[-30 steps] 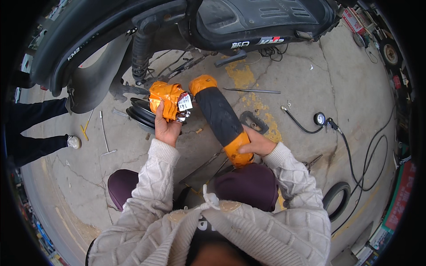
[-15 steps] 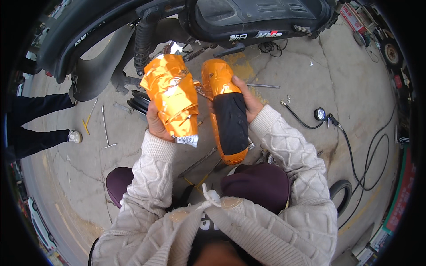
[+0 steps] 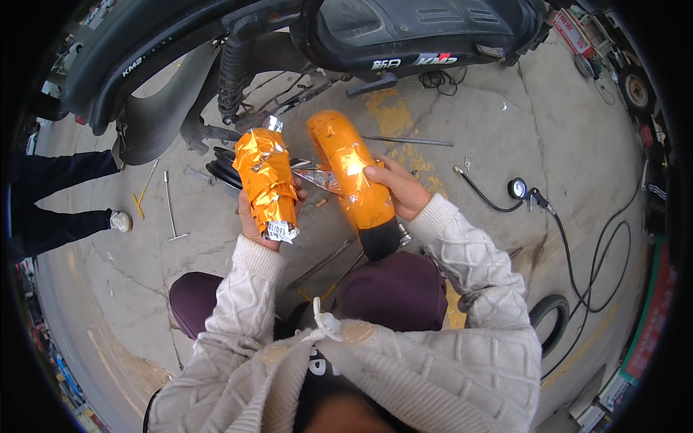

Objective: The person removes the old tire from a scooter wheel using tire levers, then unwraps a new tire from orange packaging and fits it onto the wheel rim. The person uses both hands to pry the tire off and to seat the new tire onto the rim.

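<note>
Looks like I'm unwrapping: my left hand (image 3: 250, 219) curls round the bunched orange foil (image 3: 264, 173), my right hand (image 3: 404, 190) grips the part-wrapped tyre (image 3: 346, 155), next needing a steady turn.

Head-worn fisheye view, facing steeply down, left hand (image 3: 251, 225) and right hand (image 3: 404, 189) near, margins perhaps distorted

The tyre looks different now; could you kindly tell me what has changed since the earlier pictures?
The tyre has turned: mostly orange wrap faces up, with black only at the lower end. The right hand has moved up from the lower end to the tyre's right side. A silvery strip now stretches between tyre and bundle. The left hand still holds the bundle; gauge and scooter stay put.
</note>
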`<action>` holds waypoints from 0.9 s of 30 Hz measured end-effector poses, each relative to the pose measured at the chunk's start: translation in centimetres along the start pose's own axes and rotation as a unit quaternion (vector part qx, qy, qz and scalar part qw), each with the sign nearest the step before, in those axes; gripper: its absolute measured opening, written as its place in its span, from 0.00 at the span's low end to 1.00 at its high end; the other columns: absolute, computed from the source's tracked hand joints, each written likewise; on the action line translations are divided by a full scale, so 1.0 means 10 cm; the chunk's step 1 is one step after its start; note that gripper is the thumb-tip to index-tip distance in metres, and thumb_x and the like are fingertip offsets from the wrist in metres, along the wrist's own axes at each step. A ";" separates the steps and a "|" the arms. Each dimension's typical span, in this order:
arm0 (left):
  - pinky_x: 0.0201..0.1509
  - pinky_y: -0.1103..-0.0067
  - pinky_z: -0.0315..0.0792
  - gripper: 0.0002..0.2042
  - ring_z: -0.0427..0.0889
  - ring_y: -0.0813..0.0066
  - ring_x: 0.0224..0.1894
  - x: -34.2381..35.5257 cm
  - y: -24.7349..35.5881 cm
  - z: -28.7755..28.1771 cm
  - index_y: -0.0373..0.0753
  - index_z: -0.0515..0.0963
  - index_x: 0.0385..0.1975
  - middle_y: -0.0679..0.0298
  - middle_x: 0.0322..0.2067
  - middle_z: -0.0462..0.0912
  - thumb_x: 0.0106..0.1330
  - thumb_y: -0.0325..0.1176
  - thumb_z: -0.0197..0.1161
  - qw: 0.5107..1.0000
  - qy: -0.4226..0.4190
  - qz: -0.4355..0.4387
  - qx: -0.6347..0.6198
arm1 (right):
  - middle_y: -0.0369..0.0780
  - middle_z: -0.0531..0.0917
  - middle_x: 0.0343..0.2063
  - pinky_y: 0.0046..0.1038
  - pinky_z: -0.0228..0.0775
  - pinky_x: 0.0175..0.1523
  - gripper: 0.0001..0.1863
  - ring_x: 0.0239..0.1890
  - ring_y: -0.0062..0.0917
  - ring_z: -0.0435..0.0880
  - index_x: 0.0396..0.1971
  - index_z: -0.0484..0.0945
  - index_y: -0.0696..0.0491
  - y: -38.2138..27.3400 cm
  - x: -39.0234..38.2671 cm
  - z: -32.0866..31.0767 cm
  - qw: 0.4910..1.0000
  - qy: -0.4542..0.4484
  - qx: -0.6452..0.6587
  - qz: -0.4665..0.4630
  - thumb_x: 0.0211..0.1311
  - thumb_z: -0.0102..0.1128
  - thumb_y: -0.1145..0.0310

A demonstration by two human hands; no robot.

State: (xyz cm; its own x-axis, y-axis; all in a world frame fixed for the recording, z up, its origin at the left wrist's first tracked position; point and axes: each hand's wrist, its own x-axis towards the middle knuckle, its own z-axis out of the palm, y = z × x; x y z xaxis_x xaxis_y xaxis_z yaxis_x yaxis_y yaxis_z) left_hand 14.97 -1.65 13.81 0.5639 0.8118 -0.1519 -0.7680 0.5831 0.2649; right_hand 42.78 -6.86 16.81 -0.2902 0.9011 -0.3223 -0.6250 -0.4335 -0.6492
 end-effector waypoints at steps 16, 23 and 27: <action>0.51 0.69 0.78 0.19 0.83 0.61 0.47 0.52 -1.61 -1.04 0.36 0.70 0.58 0.56 0.51 0.80 0.71 0.37 0.56 0.975 0.076 -0.148 0.145 | 0.40 0.65 0.65 0.32 0.61 0.67 0.43 0.66 0.30 0.66 0.71 0.51 0.50 1.20 -0.03 -0.97 0.990 0.122 0.066 -0.021 0.62 0.67 0.58; 0.38 0.74 0.78 0.16 0.83 0.66 0.40 0.74 -1.39 -0.73 0.36 0.73 0.53 0.58 0.43 0.82 0.71 0.37 0.57 0.922 0.019 -0.160 0.352 | 0.46 0.76 0.53 0.30 0.73 0.56 0.39 0.55 0.28 0.77 0.62 0.60 0.58 0.67 -0.25 -0.69 0.913 0.288 -0.240 -0.159 0.53 0.73 0.70; 0.24 0.84 0.65 0.13 0.75 0.80 0.25 0.46 -0.56 0.06 0.37 0.74 0.41 0.63 0.31 0.77 0.71 0.42 0.57 0.794 0.210 -0.092 0.563 | 0.46 0.81 0.42 0.27 0.77 0.47 0.31 0.44 0.27 0.83 0.52 0.65 0.61 -0.33 -0.61 -0.23 0.835 0.354 -0.355 -0.228 0.52 0.72 0.71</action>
State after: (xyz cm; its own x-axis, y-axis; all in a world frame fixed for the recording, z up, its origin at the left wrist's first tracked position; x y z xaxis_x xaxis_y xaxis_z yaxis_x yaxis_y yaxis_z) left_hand 22.07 -1.24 12.21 0.3027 0.7937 -0.5276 0.2070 0.4856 0.8493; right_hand 48.27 -10.93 19.33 0.5183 0.8501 -0.0932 0.1057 -0.1718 -0.9794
